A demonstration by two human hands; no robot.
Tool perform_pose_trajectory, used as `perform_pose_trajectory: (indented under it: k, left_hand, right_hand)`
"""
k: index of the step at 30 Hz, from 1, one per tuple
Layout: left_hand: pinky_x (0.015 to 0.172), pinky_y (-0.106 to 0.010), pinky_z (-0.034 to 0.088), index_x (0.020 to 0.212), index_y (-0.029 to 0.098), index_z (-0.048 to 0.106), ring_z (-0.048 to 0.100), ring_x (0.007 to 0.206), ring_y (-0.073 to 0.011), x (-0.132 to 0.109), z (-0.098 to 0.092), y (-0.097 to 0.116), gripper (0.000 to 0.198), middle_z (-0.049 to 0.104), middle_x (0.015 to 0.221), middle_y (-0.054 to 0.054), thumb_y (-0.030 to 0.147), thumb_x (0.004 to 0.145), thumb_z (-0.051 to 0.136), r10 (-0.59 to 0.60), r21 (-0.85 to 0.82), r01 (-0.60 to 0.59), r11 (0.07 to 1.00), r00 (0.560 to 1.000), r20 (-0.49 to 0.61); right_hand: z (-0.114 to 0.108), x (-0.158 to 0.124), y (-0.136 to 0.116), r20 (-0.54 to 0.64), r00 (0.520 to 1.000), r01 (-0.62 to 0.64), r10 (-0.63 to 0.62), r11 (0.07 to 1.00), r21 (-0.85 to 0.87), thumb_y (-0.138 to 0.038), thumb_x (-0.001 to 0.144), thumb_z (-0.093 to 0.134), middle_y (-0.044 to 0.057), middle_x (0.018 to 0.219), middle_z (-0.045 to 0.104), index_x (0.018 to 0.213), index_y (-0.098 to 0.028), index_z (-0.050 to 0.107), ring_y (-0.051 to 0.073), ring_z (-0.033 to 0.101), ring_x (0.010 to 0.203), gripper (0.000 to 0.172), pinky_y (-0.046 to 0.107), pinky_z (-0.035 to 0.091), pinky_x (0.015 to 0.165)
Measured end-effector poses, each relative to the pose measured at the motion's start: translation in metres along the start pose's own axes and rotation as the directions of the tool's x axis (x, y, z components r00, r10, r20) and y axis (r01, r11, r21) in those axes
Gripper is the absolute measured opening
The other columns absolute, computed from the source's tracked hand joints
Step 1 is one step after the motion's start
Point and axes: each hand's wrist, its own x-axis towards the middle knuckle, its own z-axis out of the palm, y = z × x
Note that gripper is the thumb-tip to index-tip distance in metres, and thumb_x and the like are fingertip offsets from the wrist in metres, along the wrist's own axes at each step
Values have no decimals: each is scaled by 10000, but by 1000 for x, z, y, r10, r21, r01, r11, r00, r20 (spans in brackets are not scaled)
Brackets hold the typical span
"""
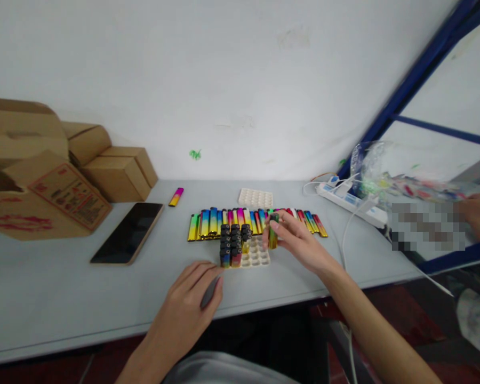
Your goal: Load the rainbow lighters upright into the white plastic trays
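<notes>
My right hand [294, 240] pinches one rainbow-coloured lighter [272, 230] upright, just right of a white tray [258, 257]. The tray holds several upright lighters [232, 244] with black tops on its left side. A row of several rainbow lighters [224, 220] lies flat behind the tray. My left hand [192, 304] rests on the table near the tray's front left corner, fingers curled loosely, with a grey object under the fingers that I cannot make out.
A black phone [130, 232] lies at the left, beside cardboard boxes [44, 176]. A single lighter [176, 197] and a spare white tray [256, 198] lie farther back. A power strip [350, 201] with cables and a plastic bag [374, 168] sit at the right. Another person's hand [478, 213] shows at the right edge.
</notes>
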Motion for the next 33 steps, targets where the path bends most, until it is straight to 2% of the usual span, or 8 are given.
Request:
perform_pose_trajectory:
  k: [3,6,11,16,20,24,29,33]
  left_hand:
    - [996,-405,548,1149,187,647,655,1047,-222,1,0,0,174,709,1059,-73,138,1004,562,2,-5,-2,1000,1000,1]
    - [989,-399,549,1147,184,642,656,1038,-219,2,-1,0,168,707,1051,-73,139,1006,562,0,-14,0,1000,1000,5]
    - [976,-391,553,1142,186,649,664,1028,-219,1,-1,1,170,711,1047,-71,139,1003,563,5,-6,-5,1000,1000,0]
    - [994,-402,544,1152,177,645,656,1045,-224,0,-1,1,174,709,1057,-76,137,1003,565,4,5,-4,1000,1000,6]
    - [993,-400,541,1151,172,644,651,1043,-222,1,-1,1,173,705,1058,-78,130,1000,572,3,2,-3,1000,1000,8]
    - [986,-392,542,1144,174,647,655,1038,-220,1,-1,1,172,706,1049,-75,125,996,573,2,-7,-2,1000,1000,10]
    - [991,-400,545,1150,174,648,660,1043,-224,0,0,0,176,711,1060,-80,131,997,572,4,-8,-4,1000,1000,1]
    - [964,-391,562,1125,190,660,673,1013,-221,2,-1,2,168,717,1032,-71,137,997,564,1,-4,-1,1000,1000,-14]
  right_hand:
    - [6,1,1,-19,1000,7,-7,1000,13,-574,959,633,-86,671,502,976,-270,482,105,471,497,340,239,452,495]
    - [8,3,3,-145,988,31,-60,981,-193,-614,965,586,-97,613,349,869,-254,460,90,273,448,394,223,244,395]
    - [6,4,4,-266,918,60,-294,766,-640,-558,981,522,-44,573,386,648,-221,430,118,367,551,483,276,269,524]
    - [3,4,7,-261,901,9,-347,616,-788,-431,899,506,-39,531,353,580,-220,390,119,351,534,399,287,218,544]
    - [3,3,8,-248,909,6,-335,605,-796,-398,896,499,-35,549,403,618,-208,455,126,399,550,339,276,246,559]
    - [3,4,9,-263,904,0,-338,615,-789,-465,928,502,-36,549,397,619,-213,439,127,387,546,404,278,247,554]
    - [4,4,9,-237,916,5,-325,598,-801,-383,909,499,-40,546,389,619,-216,432,126,397,539,342,278,248,549]
    - [4,0,7,-272,891,12,-364,617,-787,-465,977,527,-40,591,455,723,-213,509,137,430,568,358,278,291,562]
